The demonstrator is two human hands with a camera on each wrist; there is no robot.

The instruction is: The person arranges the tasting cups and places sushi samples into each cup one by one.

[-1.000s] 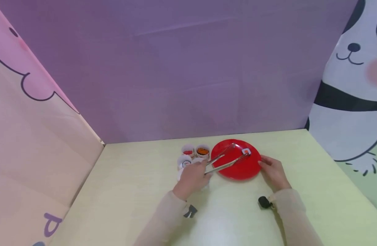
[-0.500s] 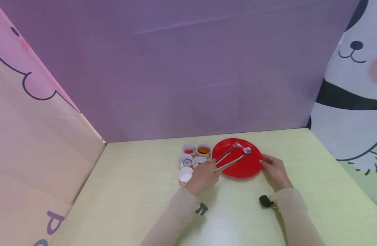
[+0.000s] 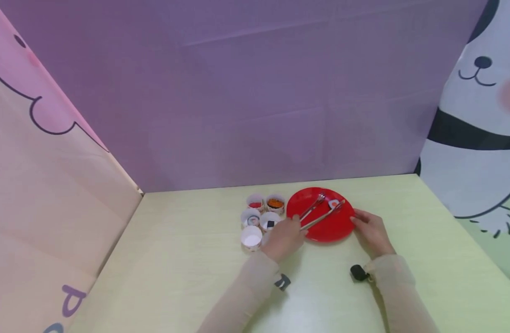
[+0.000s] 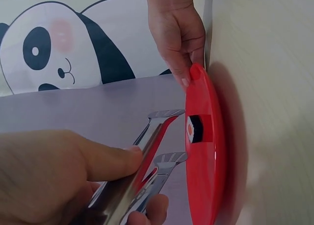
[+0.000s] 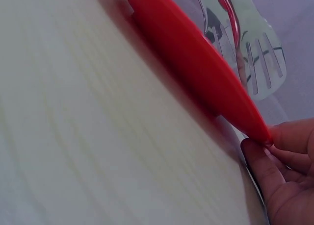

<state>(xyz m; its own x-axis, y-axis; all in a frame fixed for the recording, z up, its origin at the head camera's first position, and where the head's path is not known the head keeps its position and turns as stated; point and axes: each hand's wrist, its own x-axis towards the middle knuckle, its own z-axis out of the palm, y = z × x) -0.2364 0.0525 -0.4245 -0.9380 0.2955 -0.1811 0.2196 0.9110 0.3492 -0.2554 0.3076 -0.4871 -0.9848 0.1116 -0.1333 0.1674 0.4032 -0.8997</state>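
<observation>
A pair of metal tongs is gripped in my left hand, its two arms spread apart over the red plate. A small sushi roll piece, white with an orange centre and dark wrapper, sits on the plate near the tong tips and is not clamped by them. My right hand pinches the plate's right rim between thumb and fingers. In the right wrist view the plate is seen edge-on, with the slotted tong ends behind it.
Left of the plate stand several white paper cups. One cup has red contents, another orange, one a round roll piece, one a dark piece. My left hand partly covers the nearest ones. A purple backdrop rises behind the table.
My left hand has moved right with the tongs, uncovering more of the cups. The tong tips have shifted slightly right, while the sushi piece stays about in place. My right hand stays on the rim.
</observation>
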